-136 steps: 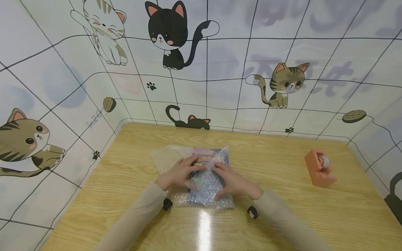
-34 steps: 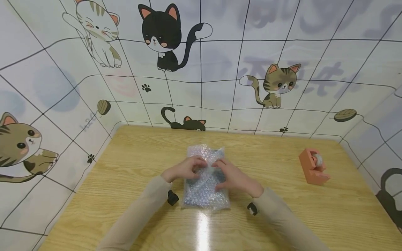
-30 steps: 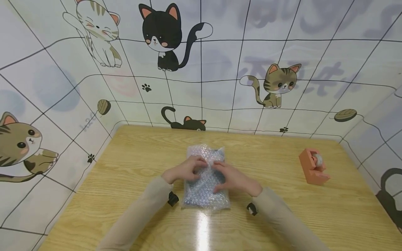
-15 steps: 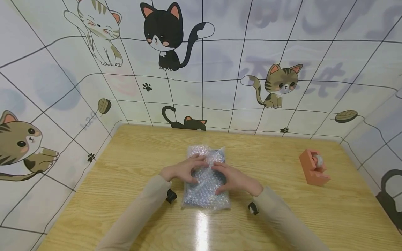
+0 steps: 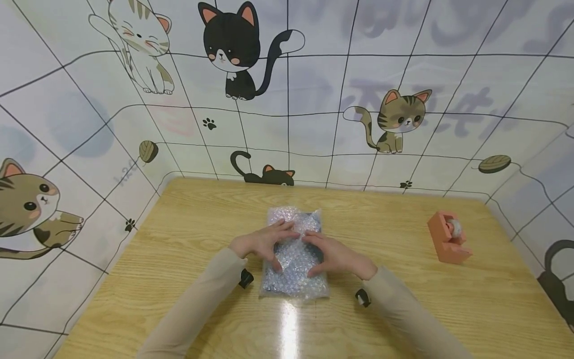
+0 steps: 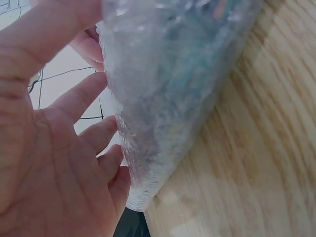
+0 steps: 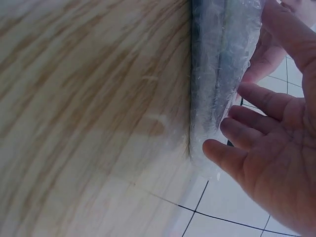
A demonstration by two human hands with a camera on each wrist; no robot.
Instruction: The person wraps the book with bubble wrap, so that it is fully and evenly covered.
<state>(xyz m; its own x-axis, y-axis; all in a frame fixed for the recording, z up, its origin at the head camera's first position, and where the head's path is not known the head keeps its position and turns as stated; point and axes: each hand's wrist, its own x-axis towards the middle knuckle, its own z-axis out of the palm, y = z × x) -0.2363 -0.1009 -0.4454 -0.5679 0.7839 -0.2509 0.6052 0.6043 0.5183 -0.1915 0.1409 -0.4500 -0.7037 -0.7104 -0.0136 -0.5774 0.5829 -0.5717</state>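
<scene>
A flat package in bubble wrap [image 5: 293, 286] lies on the wooden table, its dark bluish content blurred by the layers of wrap. My left hand [image 5: 264, 243] spreads over its left half, with fingertips touching the wrap near the middle. From the other side, my right hand [image 5: 337, 258] rests its fingertips and thumb on the right half. The left wrist view has the left palm [image 6: 64, 153] facing the wrapped side, fingers extended along its top. In the right wrist view, the right fingers [image 7: 254, 131] reach onto the package's upper surface, over its padded edge [image 7: 217, 74].
A coral-coloured tape dispenser [image 5: 448, 242] with a roll of tape stands at the right of the wooden table [image 5: 372, 224]. Behind and beside the table hangs a white sheet [image 5: 323, 99] with grid lines and cartoon cats.
The loose bubble-wrap flap on the left has been folded over the printed cover. Most recently my left fingers and thumb have spread wider on the wrap; the right hand has barely moved.
</scene>
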